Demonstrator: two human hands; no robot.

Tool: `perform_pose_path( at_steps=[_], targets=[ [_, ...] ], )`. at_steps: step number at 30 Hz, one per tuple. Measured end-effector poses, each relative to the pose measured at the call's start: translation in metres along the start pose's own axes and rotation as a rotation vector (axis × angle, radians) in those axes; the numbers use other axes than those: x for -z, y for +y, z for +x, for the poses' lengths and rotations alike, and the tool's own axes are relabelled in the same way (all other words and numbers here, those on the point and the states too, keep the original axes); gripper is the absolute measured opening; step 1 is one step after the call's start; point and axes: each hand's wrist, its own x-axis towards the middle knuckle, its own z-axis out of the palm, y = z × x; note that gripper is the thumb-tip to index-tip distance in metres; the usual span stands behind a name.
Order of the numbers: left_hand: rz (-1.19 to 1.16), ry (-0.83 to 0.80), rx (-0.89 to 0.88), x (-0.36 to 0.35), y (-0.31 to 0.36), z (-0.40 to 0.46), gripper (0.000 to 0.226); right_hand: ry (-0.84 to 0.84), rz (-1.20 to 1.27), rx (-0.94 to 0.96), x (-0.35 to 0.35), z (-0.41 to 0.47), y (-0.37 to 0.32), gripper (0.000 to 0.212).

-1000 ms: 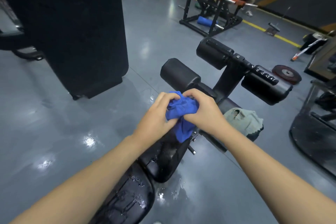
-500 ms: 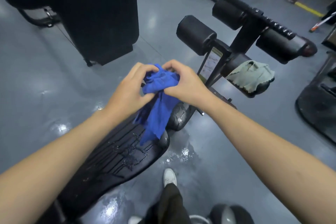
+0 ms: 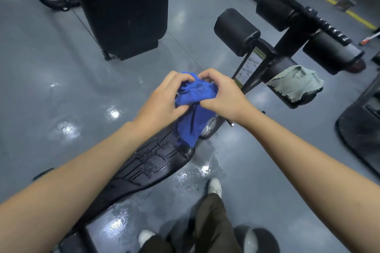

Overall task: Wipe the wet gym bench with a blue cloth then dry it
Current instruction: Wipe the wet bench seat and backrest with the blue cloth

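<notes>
My left hand (image 3: 162, 100) and my right hand (image 3: 221, 94) both grip a bunched blue cloth (image 3: 194, 109) in the air over the bench. Its loose end hangs down toward the pad. Below it lies the black gym bench (image 3: 144, 167), its long pad covered with water drops and streaks. A grey-green cloth (image 3: 296, 83) is draped over a lower foam roller at the bench's far end, to the right of my hands.
Black foam rollers (image 3: 236, 31) stand on the bench's upright post. A large black machine block (image 3: 127, 10) stands on the floor at upper left. Puddles (image 3: 203, 168) shine on the grey floor beside the bench. My leg and white shoe (image 3: 214, 188) are at the bottom. More black equipment (image 3: 359, 129) sits at right.
My view has tilted down and the wet pad and my legs have come into sight. Both hands keep hold of the blue cloth and have bunched it tighter.
</notes>
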Motion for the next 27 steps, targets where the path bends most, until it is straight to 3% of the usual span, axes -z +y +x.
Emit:
perform_pose_path(
  at_steps=[6,15,27],
  targets=[
    [0.032,0.028,0.031,-0.03,-0.023,-0.005,0.049,-0.07,0.05,0.028,-0.012,0.007,0.041,0.04],
    [0.151,0.111,0.05,-0.136,-0.084,-0.009,0.047,-0.159,0.063,0.109,-0.024,0.027,0.168,0.043],
    [0.218,0.24,-0.076,-0.259,-0.173,-0.019,0.052,-0.094,0.017,0.302,-0.052,0.033,0.308,0.042]
  ],
)
